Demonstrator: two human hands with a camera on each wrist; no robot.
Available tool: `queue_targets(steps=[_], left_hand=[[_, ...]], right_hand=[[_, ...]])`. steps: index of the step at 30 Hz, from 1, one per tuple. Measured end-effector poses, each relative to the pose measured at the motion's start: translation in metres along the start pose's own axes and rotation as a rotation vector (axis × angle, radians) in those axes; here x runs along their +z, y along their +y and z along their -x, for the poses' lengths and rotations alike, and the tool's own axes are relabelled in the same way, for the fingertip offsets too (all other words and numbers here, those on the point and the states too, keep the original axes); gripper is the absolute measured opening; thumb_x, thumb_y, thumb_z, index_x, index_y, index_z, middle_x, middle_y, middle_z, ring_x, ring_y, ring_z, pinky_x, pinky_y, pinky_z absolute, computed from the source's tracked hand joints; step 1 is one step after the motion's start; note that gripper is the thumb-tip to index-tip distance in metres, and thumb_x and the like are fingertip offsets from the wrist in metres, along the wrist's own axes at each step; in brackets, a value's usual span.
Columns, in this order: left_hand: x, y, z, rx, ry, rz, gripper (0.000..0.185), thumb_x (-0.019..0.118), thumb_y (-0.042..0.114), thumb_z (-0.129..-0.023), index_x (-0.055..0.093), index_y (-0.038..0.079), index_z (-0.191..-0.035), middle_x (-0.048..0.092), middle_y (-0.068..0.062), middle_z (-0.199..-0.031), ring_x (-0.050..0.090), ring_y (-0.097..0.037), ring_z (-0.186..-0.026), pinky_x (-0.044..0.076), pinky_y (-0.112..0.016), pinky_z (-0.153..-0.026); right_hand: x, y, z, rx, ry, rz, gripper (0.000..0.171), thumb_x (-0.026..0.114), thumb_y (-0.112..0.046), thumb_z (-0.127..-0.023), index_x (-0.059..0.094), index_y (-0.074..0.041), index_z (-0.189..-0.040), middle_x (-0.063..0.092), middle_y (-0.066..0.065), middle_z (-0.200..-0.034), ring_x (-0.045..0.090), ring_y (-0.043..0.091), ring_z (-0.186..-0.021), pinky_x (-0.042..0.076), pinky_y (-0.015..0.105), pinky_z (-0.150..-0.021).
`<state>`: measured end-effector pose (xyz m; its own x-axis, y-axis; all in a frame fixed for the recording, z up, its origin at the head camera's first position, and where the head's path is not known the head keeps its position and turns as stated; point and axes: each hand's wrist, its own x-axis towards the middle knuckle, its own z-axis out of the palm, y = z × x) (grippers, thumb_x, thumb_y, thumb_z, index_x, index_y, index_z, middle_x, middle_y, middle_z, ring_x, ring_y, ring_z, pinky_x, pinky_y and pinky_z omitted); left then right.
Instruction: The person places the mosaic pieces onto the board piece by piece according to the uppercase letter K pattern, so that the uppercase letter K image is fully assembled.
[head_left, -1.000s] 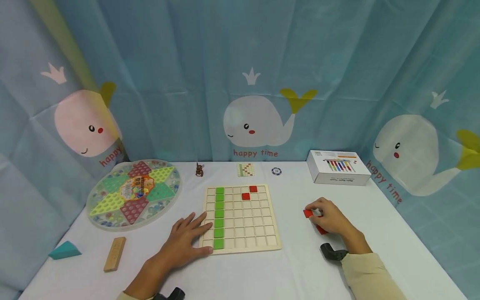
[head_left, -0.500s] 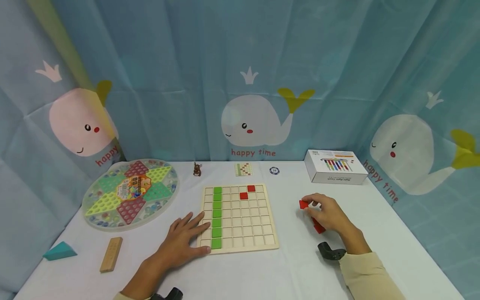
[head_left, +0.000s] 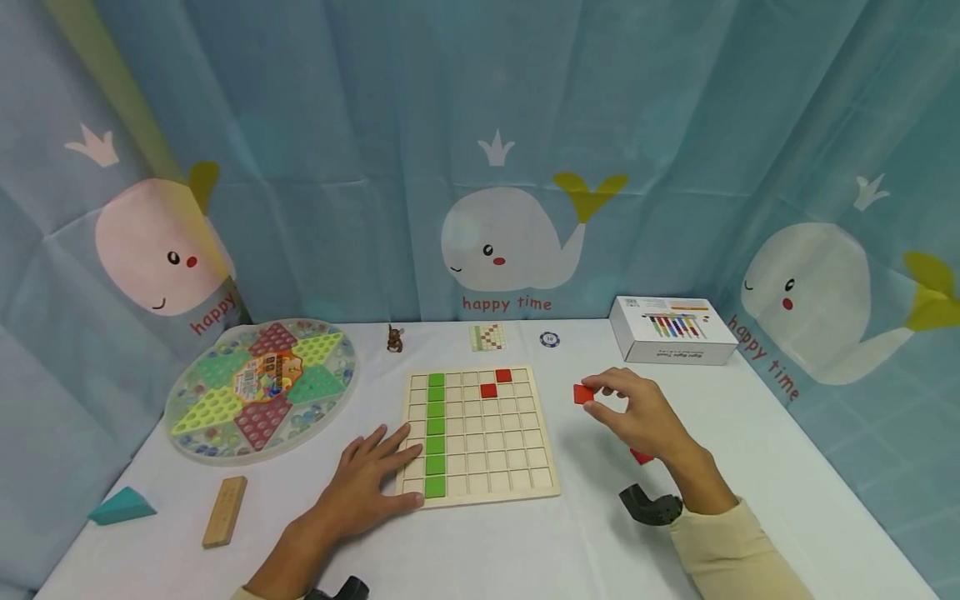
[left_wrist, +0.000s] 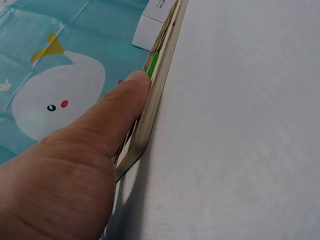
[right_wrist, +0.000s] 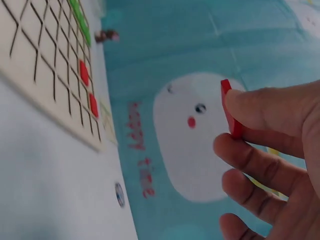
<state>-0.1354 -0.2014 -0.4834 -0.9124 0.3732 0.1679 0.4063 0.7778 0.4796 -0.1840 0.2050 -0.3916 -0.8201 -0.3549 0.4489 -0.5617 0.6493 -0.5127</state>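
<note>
My right hand (head_left: 637, 412) pinches a red square tile (head_left: 582, 394) between thumb and fingers, raised above the table to the right of the board. In the right wrist view the tile (right_wrist: 230, 109) is seen nearly edge-on. Under that hand another red tile (head_left: 641, 456) lies on the table, partly hidden. With spread fingers my left hand (head_left: 367, 479) rests on the left edge of the wooden grid board (head_left: 495, 441); its thumb (left_wrist: 131, 95) presses the near rim. A column of green tiles (head_left: 435, 426) and two red tiles, one (head_left: 489, 390) diagonal to the other (head_left: 503, 376), sit in the board.
Behind the board are a small mouse figurine (head_left: 394, 338), a pattern card (head_left: 488, 337) and a poker chip (head_left: 550, 339). A white box (head_left: 672, 332) stands back right. To the left lie a round Chinese checkers set (head_left: 262, 390), a wooden block (head_left: 224, 512) and a teal wedge (head_left: 122, 506).
My right hand has lifted the red tile off the table and carried it left toward the board. The left hand keeps its place on the board.
</note>
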Motion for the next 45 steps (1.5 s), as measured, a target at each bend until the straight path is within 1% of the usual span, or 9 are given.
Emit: queue_targets(steps=[5,9,14,19,23,27,34,40,45], left_hand=[[0.0,0.0,0.0,0.003,-0.003,-0.005,0.074,0.067,0.064,-0.077,0.06,0.018,-0.135,0.036,-0.004,-0.152,0.021,-0.039,-0.14,0.011,-0.059,-0.106],[0.0,-0.001,0.0,0.001,-0.006,-0.011,0.075,0.067,0.065,-0.077,0.06,0.019,-0.135,0.036,-0.004,-0.152,0.022,-0.039,-0.14,0.012,-0.059,-0.106],[0.001,-0.001,0.0,0.005,-0.002,0.001,0.075,0.067,0.065,-0.077,0.06,0.018,-0.135,0.036,-0.004,-0.152,0.021,-0.04,-0.14,0.012,-0.06,-0.105],[0.001,-0.002,0.0,0.012,0.007,0.005,0.075,0.067,0.065,-0.077,0.06,0.017,-0.134,0.037,-0.005,-0.151,0.022,-0.04,-0.14,0.012,-0.061,-0.105],[0.001,-0.002,0.0,0.009,0.002,0.0,0.076,0.067,0.065,-0.076,0.06,0.017,-0.135,0.036,-0.004,-0.152,0.021,-0.04,-0.14,0.012,-0.06,-0.105],[0.001,-0.003,0.0,0.013,0.001,-0.002,0.076,0.067,0.065,-0.077,0.059,0.018,-0.136,0.035,-0.004,-0.152,0.021,-0.04,-0.14,0.012,-0.06,-0.106],[0.002,-0.003,0.0,0.004,-0.007,-0.004,0.076,0.067,0.066,-0.077,0.059,0.019,-0.136,0.034,-0.003,-0.153,0.02,-0.039,-0.141,0.01,-0.06,-0.107],[0.002,-0.002,0.0,-0.009,-0.015,-0.001,0.076,0.066,0.067,-0.077,0.059,0.019,-0.135,0.034,-0.002,-0.153,0.019,-0.038,-0.141,0.01,-0.059,-0.107],[0.002,-0.002,0.0,-0.012,-0.017,-0.004,0.075,0.065,0.067,-0.077,0.059,0.02,-0.135,0.035,-0.001,-0.153,0.02,-0.038,-0.141,0.011,-0.059,-0.107]], right_hand=[[0.017,-0.014,-0.012,-0.018,-0.008,-0.033,0.03,0.078,-0.011,-0.082,0.071,-0.005,-0.11,0.068,-0.003,-0.099,0.057,0.021,-0.089,0.046,0.038,-0.069],[0.034,-0.024,-0.024,-0.018,-0.059,-0.075,0.027,0.077,-0.011,-0.083,0.072,-0.008,-0.109,0.067,-0.006,-0.099,0.055,0.017,-0.089,0.048,0.041,-0.071],[0.058,-0.029,-0.036,0.006,-0.123,-0.115,0.024,0.075,-0.01,-0.084,0.072,-0.009,-0.108,0.066,-0.006,-0.098,0.056,0.024,-0.089,0.049,0.047,-0.073],[0.08,-0.03,-0.048,0.021,-0.165,-0.12,0.025,0.074,-0.01,-0.085,0.071,-0.008,-0.109,0.066,-0.003,-0.102,0.056,0.02,-0.088,0.049,0.037,-0.075],[0.094,-0.03,-0.056,0.063,-0.204,-0.144,0.026,0.074,-0.01,-0.085,0.071,-0.006,-0.11,0.066,0.001,-0.102,0.053,0.016,-0.085,0.048,0.032,-0.07],[0.108,-0.03,-0.064,0.11,-0.248,-0.143,0.025,0.074,-0.011,-0.085,0.071,-0.006,-0.109,0.065,-0.002,-0.095,0.051,0.014,-0.078,0.046,0.03,-0.064],[0.127,-0.029,-0.077,0.115,-0.32,-0.113,0.022,0.073,-0.011,-0.085,0.071,-0.006,-0.106,0.063,-0.004,-0.088,0.052,0.013,-0.071,0.047,0.029,-0.065],[0.137,-0.029,-0.083,0.12,-0.387,-0.04,0.023,0.076,-0.013,-0.083,0.071,-0.005,-0.104,0.062,-0.004,-0.082,0.053,0.013,-0.073,0.046,0.028,-0.066],[0.142,-0.031,-0.085,0.118,-0.418,0.037,0.023,0.074,-0.013,-0.084,0.072,-0.006,-0.105,0.062,-0.004,-0.081,0.053,0.013,-0.071,0.046,0.028,-0.065]])
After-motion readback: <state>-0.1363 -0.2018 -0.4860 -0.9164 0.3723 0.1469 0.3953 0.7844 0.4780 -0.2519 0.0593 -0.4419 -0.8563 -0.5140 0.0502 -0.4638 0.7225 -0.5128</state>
